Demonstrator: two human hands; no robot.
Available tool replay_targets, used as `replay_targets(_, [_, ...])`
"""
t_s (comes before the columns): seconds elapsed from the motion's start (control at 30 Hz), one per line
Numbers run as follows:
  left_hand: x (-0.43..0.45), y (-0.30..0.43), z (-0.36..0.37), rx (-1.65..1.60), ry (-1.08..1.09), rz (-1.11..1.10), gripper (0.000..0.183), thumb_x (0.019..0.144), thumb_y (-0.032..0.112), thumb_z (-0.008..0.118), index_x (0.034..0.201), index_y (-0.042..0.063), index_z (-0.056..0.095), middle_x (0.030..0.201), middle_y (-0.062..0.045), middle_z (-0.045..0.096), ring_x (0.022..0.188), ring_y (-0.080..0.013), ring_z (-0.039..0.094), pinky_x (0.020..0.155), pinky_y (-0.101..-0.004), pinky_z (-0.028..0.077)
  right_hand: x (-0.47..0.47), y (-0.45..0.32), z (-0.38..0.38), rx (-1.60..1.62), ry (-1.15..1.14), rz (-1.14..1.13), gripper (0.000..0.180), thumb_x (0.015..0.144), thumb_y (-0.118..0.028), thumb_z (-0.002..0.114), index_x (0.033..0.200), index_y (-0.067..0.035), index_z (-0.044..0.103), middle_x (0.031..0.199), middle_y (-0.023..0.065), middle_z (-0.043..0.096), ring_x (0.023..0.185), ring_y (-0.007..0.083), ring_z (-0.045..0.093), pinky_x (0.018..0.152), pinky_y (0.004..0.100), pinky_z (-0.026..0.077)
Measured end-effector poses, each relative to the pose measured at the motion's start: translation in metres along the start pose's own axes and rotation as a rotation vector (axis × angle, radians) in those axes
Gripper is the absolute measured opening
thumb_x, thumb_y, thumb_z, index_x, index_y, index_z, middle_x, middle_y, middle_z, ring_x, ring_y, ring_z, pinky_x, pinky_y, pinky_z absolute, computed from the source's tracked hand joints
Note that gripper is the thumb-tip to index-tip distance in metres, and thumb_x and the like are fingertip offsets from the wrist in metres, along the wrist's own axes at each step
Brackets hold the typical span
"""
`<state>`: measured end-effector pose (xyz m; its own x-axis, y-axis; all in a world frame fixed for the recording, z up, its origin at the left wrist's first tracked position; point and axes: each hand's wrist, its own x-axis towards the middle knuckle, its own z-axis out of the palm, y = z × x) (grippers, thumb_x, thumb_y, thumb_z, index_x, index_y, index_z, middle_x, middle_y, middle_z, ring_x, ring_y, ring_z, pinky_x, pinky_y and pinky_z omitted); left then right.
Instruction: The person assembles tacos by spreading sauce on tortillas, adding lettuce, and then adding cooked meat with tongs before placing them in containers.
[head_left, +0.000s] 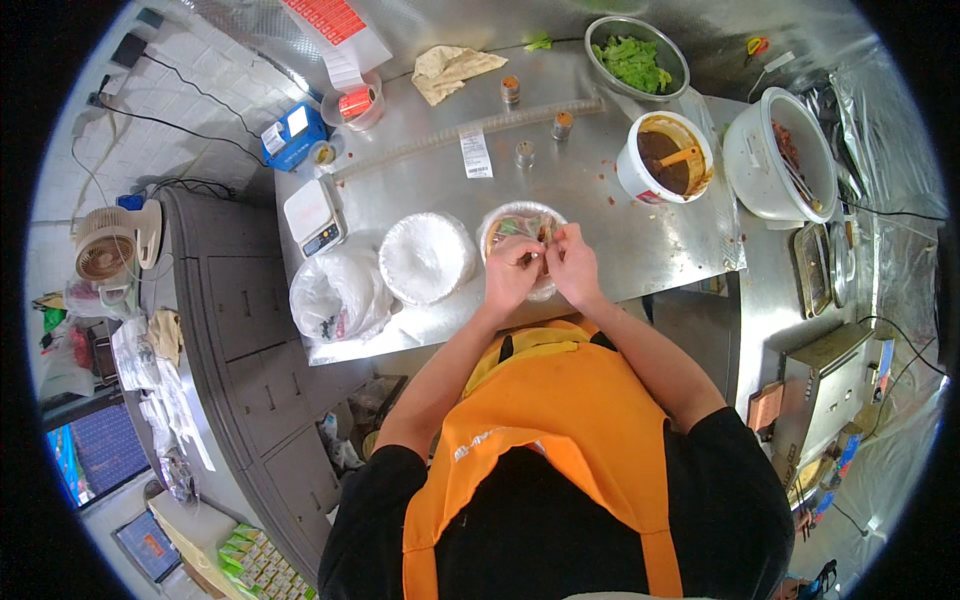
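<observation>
Both hands meet over a round white bowl (498, 213) at the front of the steel table. Inside it lies food in a clear plastic bag (525, 225), with green and brown bits showing. My left hand (513, 271) and my right hand (573, 265) pinch the top of this bag, fingertips almost touching. Fingers hide part of the food. A stack of white disposable bowls (426, 259) stands just left of my left hand. Farther left is a container lined with a white plastic bag (337, 292).
Behind stand shaker jars (562, 126), a receipt (475, 154), a digital scale (313, 217) and flatbread (450, 71). A tub of brown sauce (664, 157), a steel bowl of lettuce (636, 60) and a large white bucket (780, 157) occupy the right. A blue carton (292, 137) stands back left.
</observation>
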<state>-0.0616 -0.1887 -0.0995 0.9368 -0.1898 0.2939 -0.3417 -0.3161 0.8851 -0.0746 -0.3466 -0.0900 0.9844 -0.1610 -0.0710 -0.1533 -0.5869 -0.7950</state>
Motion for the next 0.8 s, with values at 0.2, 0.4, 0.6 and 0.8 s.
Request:
replay_targets(0.2, [0.013,-0.004,-0.012,0.319,-0.131,0.360,0.032,0.078,0.007,0.079,0.108,0.009,0.068,0.107,-0.011,0.073,0.095,-0.0334,0.069,0.080,-0.0431,0.054,0.028,-0.006,-0.027,0.340,-0.220,-0.174,0.044,0.098,0.000,0.067,0.139,-0.004,0.053,0.098,0.0143,0.076,0.094,0.0218,0.075,0.081,0.0369,0.060])
replay_targets(0.4, [0.020,-0.003,-0.019,0.285,-0.079,0.442,0.034,0.083,0.013,0.077,0.115,0.010,0.069,0.116,-0.009,0.071,0.094,-0.0327,0.068,0.082,-0.0430,0.053,0.055,0.005,-0.048,0.666,-0.576,0.223,0.051,0.093,0.003,0.072,0.140,0.003,0.051,0.103,0.0124,0.077,0.097,0.0173,0.073,0.083,0.0327,0.060])
replay_targets(0.6, [0.019,-0.017,-0.015,0.264,0.079,0.411,0.033,0.076,0.015,0.086,0.106,0.011,0.073,0.108,-0.007,0.068,0.101,-0.0327,0.065,0.086,-0.0449,0.052,0.065,0.005,-0.043,0.425,-0.639,0.041,0.040,0.089,-0.004,0.078,0.118,0.003,0.052,0.096,0.0111,0.075,0.087,0.0151,0.071,0.073,0.0349,0.058])
replay_targets(0.8, [0.002,-0.027,-0.026,0.215,0.092,0.141,0.022,0.078,0.014,0.089,0.095,0.010,0.074,0.114,-0.008,0.068,0.111,-0.0325,0.063,0.092,-0.0459,0.053,0.033,-0.019,-0.032,-0.227,-0.407,-0.321,0.036,0.088,-0.012,0.074,0.110,0.001,0.050,0.091,0.0192,0.071,0.085,0.0343,0.075,0.077,0.0447,0.059])
